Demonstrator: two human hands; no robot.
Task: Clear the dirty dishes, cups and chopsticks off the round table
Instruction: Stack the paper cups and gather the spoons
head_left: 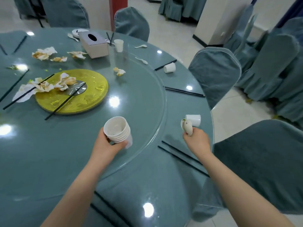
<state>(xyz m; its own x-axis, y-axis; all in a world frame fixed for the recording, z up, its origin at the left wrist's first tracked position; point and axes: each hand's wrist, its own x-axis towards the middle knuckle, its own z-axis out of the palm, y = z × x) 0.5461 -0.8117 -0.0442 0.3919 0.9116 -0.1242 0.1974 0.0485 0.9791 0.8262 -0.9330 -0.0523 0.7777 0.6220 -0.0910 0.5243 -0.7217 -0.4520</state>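
While the left hand clasps stacked cups, the right hand grips a spoon.

The worktop has a glossy teal surface that mirrors the ceiling lights, and a clear glass turntable lies over it. At the centre sits a shiny gold disc with a brushed metal hub. Crumpled paper napkins look soft and stained. The stacked cups are smooth matt white. The chair covers are matt cloth.
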